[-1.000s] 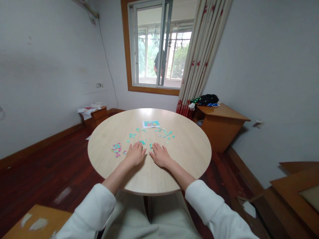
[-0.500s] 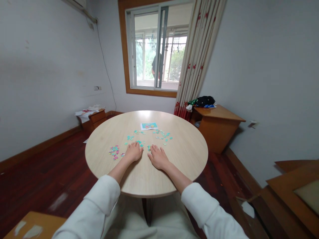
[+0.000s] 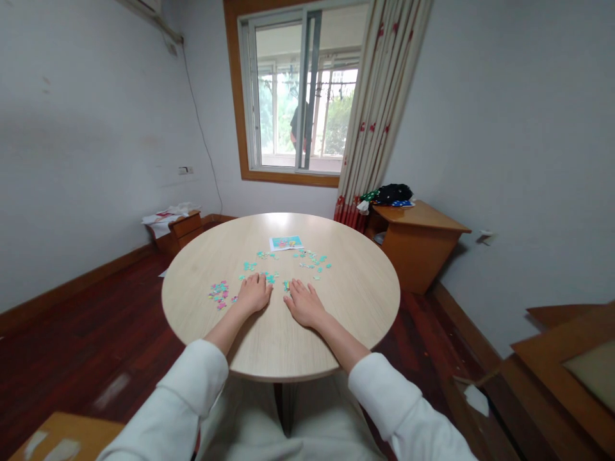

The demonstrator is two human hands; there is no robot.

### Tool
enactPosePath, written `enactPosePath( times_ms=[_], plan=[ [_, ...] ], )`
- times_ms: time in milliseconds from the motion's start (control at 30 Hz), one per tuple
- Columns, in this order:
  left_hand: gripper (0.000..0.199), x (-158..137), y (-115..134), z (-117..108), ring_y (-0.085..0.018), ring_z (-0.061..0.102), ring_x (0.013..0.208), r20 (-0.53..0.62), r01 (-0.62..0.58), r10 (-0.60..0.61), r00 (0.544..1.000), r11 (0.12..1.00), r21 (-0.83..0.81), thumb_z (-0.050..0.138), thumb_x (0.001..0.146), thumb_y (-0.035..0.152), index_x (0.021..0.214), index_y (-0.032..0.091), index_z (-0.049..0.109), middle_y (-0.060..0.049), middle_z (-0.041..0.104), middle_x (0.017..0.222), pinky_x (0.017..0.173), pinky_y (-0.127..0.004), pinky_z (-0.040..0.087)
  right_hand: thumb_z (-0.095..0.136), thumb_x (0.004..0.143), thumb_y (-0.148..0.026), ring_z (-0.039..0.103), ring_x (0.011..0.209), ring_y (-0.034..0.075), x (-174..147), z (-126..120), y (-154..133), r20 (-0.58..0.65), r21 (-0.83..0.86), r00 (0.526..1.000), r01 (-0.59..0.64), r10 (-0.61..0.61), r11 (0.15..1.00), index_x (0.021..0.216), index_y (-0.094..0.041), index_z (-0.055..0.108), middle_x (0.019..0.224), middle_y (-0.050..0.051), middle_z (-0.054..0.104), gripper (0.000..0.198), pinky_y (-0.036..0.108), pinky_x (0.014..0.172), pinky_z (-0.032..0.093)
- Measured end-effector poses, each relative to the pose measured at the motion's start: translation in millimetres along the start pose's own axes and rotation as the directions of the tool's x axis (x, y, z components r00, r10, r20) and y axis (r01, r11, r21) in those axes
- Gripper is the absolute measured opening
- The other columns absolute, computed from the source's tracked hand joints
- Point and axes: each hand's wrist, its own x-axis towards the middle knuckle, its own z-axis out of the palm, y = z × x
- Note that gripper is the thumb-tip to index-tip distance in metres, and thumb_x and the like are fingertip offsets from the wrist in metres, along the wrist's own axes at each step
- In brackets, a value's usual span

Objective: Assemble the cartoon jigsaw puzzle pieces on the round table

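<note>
Keeping left hand (image 3: 254,294) and right hand (image 3: 305,304) palm-down on the round table (image 3: 283,355), scarcely moved from a second ago. Holding fingers loosely extended, clasping nothing visible; cannot tell beneath palms. Lying around: pink-and-teal jigsaw pieces (image 3: 221,294) at nine o'clock, teal jigsaw pieces (image 3: 249,266) at eleven and one, printed picture (image 3: 287,243) at twelve.

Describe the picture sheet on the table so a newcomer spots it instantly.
Find the round, pale table. Toward the window, past the loose puzzle pieces, lies the picture sheet. Unlike those small puzzle pieces, it is one four-cornered sheet, mostly turquoise with white edging.
</note>
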Motion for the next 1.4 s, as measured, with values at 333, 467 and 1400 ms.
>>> enactPosePath(
  times_ms=[333, 467, 1400],
  plan=[
    [0.044, 22.2, -4.0, 1.5, -0.033, 0.042, 0.128, 0.016, 0.028, -0.028, 0.999, 1.0, 0.01, 0.031, 0.093, 0.036, 0.123, 0.01, 0.051, -0.023, 0.052, 0.132, 0.104, -0.049, 0.029, 0.024, 0.097, -0.038, 0.018, 0.144, 0.025, -0.7, -0.7, -0.6, -0.004, 0.02, 1.0, 0.005, -0.005, 1.0, 0.147, -0.006, 0.029, 0.154, 0.015, 0.023, 0.059, 0.047, 0.115, 0.012],
    [0.044, 22.9, -6.7, -1.9, -0.033, 0.037, 0.133, 0.013, 0.011, -0.011, 1.0, 1.0, 0.01, 0.03, 0.093, 0.034, 0.126, 0.011, 0.049, -0.023, 0.05, 0.136, 0.107, -0.054, 0.024, 0.023, 0.097, -0.039, 0.015, 0.144, 0.025, -0.5, -0.6, 0.6, 0.0, 0.033, 1.0, 0.031, -0.031, 0.999, 0.147, -0.006, 0.027, 0.155, 0.015, 0.021, 0.06, 0.047, 0.116, 0.011],
    [0.058, 5.1, 11.0, -3.9, -0.029, 0.024, 0.141, 0.149, -0.084, 0.079, 0.986, 0.996, 0.025, 0.018, 0.096, 0.038, 0.142, 0.008, 0.035, -0.018, 0.03, 0.151, 0.113, -0.053, 0.014, 0.024, 0.097, -0.036, 0.017, 0.144, 0.024, 11.2, 5.2, 3.0, -0.043, 0.076, 0.998, 0.054, -0.051, 0.996, 0.146, -0.006, 0.029, 0.154, 0.016, 0.023, 0.058, 0.046, 0.116, 0.013]
  ],
)
